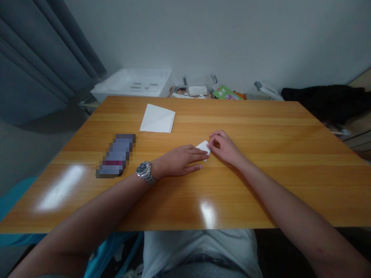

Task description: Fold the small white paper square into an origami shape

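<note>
A small paper (pixel 204 145) lies near the middle of the table (pixel 269 131). The left hand (pixel 183 160), outstretched, rests flat over it; the right hand (pixel 227 150) seems to pinch its right corner. Tugging under uneven pressure could skew or tear it.

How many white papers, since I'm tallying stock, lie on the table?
2: a larger sheet, farther off and leftward; a small piece, partly under the left hand. More may be hidden beneath it.

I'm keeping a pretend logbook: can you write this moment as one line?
left hand: resting on small white paper | right hand: at its right edge | larger white sheet: lying on wooden table
</note>
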Available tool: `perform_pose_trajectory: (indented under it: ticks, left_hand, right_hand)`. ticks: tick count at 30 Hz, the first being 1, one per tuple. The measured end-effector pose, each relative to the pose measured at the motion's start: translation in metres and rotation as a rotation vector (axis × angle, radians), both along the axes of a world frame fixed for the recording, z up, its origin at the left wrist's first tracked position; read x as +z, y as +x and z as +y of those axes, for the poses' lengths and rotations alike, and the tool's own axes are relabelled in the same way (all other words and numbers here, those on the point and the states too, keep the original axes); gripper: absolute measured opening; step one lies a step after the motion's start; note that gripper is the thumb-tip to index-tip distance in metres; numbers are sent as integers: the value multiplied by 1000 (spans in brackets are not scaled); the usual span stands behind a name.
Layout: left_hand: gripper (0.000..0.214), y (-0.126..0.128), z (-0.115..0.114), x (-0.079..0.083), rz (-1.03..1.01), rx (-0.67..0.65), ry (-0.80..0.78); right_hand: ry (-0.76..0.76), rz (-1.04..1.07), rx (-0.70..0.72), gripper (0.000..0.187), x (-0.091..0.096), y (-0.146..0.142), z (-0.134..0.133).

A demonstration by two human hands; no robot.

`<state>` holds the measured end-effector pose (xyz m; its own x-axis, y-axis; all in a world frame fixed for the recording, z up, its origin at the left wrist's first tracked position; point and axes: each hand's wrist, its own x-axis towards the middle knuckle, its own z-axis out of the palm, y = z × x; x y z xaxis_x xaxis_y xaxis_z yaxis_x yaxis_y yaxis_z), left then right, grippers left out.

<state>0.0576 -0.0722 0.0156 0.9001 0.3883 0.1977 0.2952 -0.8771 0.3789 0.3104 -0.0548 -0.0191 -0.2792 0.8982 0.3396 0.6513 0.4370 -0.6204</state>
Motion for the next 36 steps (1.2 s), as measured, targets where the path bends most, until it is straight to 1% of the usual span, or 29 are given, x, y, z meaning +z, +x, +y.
perform_pose_trajectory:
  ticks: [7, 14, 23, 25, 27, 29, 31, 36]
  left_hand:
    - [44, 0, 0, 0, 19, -15, 40]
    - [45, 1, -1, 1, 51, -2, 61]
    - [46, 2, -6, 3, 84, 45, 77]
    - [45, 1, -6, 3, 77, 47, 68]
    - [45, 1, -5, 2, 68, 46, 61]
    - [45, 1, -5, 1, 62, 42, 59]
    - [45, 1, -5, 0, 55, 41, 64]
    - [47, 0, -7, 0, 62, 50, 64]
  right_hand:
    - [17, 1, -4, 9, -2, -1, 1]
    - [38, 5, 0, 11, -5, -1, 2]
    - [44, -34, 12, 8, 3, 2, -3]
    - [67, -91, 1, 18, 4, 4, -6]
    - [66, -165, -1, 35, 3, 7, -9]
    - [36, -231, -3, 48, 2, 10, -11]
    - [4, -280, -10, 53, 1, 12, -12]
    - [-22, -323, -11, 57, -1, 14, -10]
